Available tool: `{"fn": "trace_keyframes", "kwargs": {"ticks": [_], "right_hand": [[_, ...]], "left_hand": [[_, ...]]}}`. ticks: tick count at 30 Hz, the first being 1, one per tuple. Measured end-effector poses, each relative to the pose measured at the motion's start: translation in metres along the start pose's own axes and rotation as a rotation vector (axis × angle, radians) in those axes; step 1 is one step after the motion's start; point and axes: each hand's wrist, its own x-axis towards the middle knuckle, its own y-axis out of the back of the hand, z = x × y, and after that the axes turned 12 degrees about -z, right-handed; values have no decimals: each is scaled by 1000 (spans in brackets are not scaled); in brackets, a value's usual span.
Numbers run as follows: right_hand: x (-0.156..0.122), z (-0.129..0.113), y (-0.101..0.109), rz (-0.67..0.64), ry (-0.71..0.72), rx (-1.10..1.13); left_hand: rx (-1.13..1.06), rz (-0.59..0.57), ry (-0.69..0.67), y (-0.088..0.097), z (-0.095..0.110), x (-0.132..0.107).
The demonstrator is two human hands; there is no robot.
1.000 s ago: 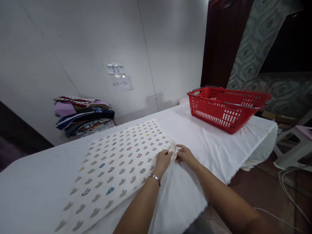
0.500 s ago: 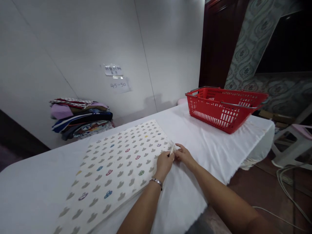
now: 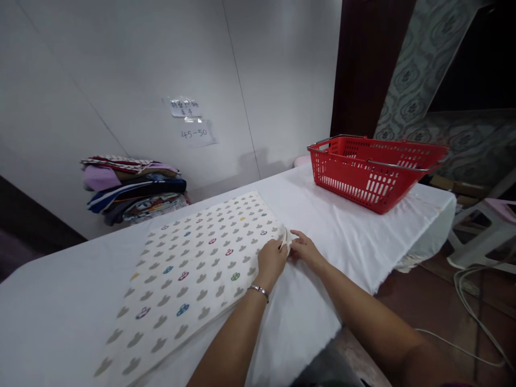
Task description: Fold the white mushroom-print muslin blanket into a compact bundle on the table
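Note:
A folded white cloth (image 3: 193, 279), printed with grey rounded shapes and a few coloured motifs, lies flat on the white-covered table. At its right edge my left hand (image 3: 272, 260), with a silver bracelet on the wrist, pinches a gathered bit of the fabric. Close against it, my right hand (image 3: 306, 251) has its fingers closed on the same bunched edge. The fingertips of both hands are partly hidden in the folds.
A red plastic basket (image 3: 355, 174) with metal handles stands at the table's back right. Behind the table's far edge sits a stack of folded clothes (image 3: 135, 188). Paper signs (image 3: 196, 132) hang on the wall. A white stool (image 3: 479, 231) and cables are on the right.
The pinched edge is bunched up more and shows a wider fold between my hands. Both hands stay at nearly the same spot, and the camera view has shifted slightly.

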Motion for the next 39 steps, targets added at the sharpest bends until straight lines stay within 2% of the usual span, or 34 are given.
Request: {"fn": "trace_keyframes", "kwargs": {"ticks": [3, 6, 10, 13, 15, 16, 17, 19, 22, 26, 34, 39], "right_hand": [[0, 1, 0, 7, 12, 8], [3, 4, 2, 19, 2, -22], [4, 5, 2, 11, -3, -32], [3, 2, 1, 25, -8, -21], [1, 0, 0, 36, -14, -17], [0, -1, -1, 35, -12, -11], [0, -1, -1, 32, -7, 2], [-1, -2, -2, 27, 0, 29], [0, -1, -1, 41, -26, 16], [1, 1, 2, 43, -32, -19], [1, 0, 3, 43, -32, 0], [3, 3, 5, 76, -26, -24]], "left_hand": [[19, -45, -45, -3, 3, 0], [-54, -92, -17, -7, 1, 3], [-109, -116, 30, 2, -7, 7], [-80, 59, 8, 20, -9, 9], [10, 199, -42, 30, -6, 10], [76, 222, -76, 32, -5, 10], [147, 200, -108, 32, -3, 10], [272, 60, -170, 24, -1, 9], [283, -128, -186, 4, -2, 4], [169, -109, -169, -11, -7, -3], [220, -155, -139, -7, 0, -5], [189, -139, -167, -8, -2, -12]]}}
